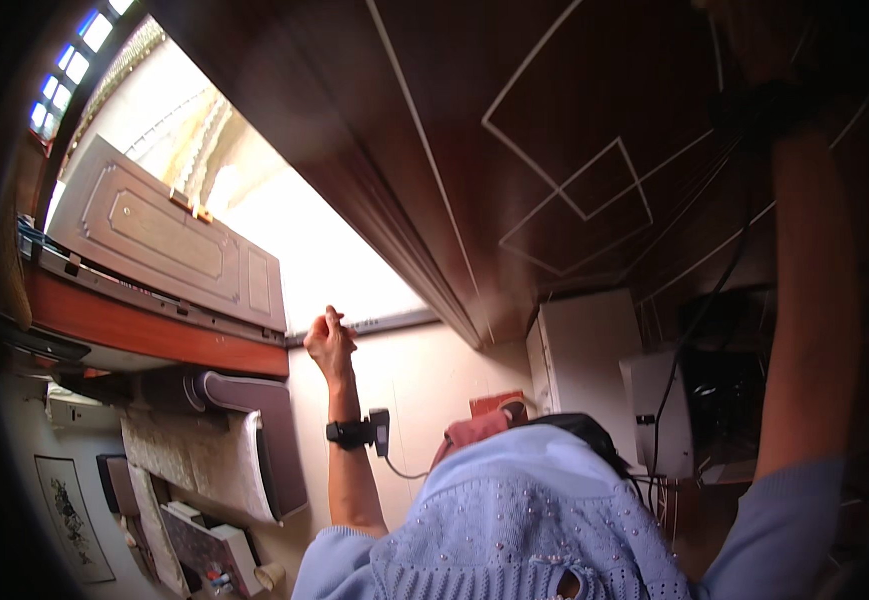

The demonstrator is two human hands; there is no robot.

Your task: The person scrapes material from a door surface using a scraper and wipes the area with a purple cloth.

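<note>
My left hand is in mid-air left of centre, its fingers curled in with nothing visible in them. A black wrist strap with a small device and a cable is around that forearm. My right arm stretches up along the right side. At its end my right hand lies in deep shadow against or close to a dark wooden panel with pale line patterns. Its fingers, and whether it touches the panel, cannot be made out. A black strap is around the right wrist.
A brown panelled door and a bright opening are at the left. Below them are a sofa with a pale cover and a framed picture. White boxy furniture stands right of centre. A black cable hangs beside my right arm.
</note>
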